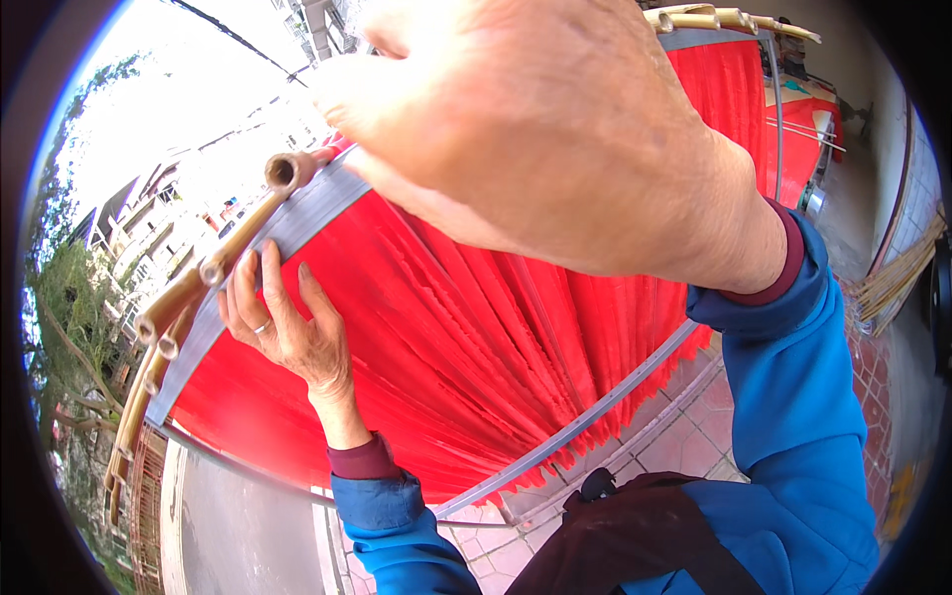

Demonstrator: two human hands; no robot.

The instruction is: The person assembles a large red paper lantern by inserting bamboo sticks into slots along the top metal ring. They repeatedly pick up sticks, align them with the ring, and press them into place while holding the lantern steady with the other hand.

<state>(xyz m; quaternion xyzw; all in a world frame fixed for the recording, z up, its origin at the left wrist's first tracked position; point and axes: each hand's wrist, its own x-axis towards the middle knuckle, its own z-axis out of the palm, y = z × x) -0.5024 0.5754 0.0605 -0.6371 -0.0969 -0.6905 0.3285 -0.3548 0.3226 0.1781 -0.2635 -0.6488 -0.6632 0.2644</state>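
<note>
Red sheets (426,337) hang in long folds from a flat grey rail (322,203), their lower edges ragged; I cannot tell whether they are cloth or paper. My left hand (288,327), with a ring on one finger, touches the rail and the red sheet below it, its fingers stretched and the thumb apart. Close to the camera, my right hand (535,129) is bent over the rail's upper part with fingers curled. Whatever it may hold is hidden. A bamboo pole (241,236) lies along the rail's outer side, just beyond my left fingertips.
More bamboo poles (709,18) top the rail at upper right. A lower grey bar (585,412) crosses in front of the sheets, above paved tiles (694,436). At right, thin sticks (897,278) lean by a wall. Trees (74,327) and buildings stand beyond at left.
</note>
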